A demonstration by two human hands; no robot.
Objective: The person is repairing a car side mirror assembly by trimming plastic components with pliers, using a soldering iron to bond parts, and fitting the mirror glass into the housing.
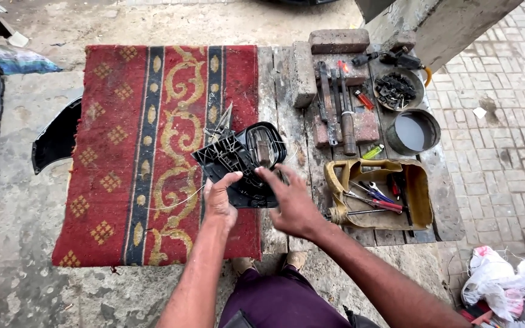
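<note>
The place is outdoors: rough concrete ground and paving bricks, with a low wooden counter made of worn grey planks. A red woven rug with gold scrolls and a dark blue stripe covers the part of the counter that lies out to the left of the hands.

Both hands are on a black plastic mirror housing, which lies on the edge of the rug just in front of the fingers. The left hand grips the near left edge of the housing, with the thumb on top. The right hand lies on its near right side with the fingers spread and pressing down; it is steadying the part, not closed around it.

As far as one can judge, the work is somewhere in the middle. The housing is already open, its ribbed inside is turned up and a rounded frame stands up at its far end. Thin pale wires come out from it and trail over the rug, so something is still loose or not joined.

The housing is hard, matt and angular, with many small ribs. To the right of the right hand lies an open yellow-brown tool pouch of soft, creased material, with screwdrivers inside. Beyond that are rusty metal tools, reddish bricks and two round metal tins, one with grey liquid.
</note>
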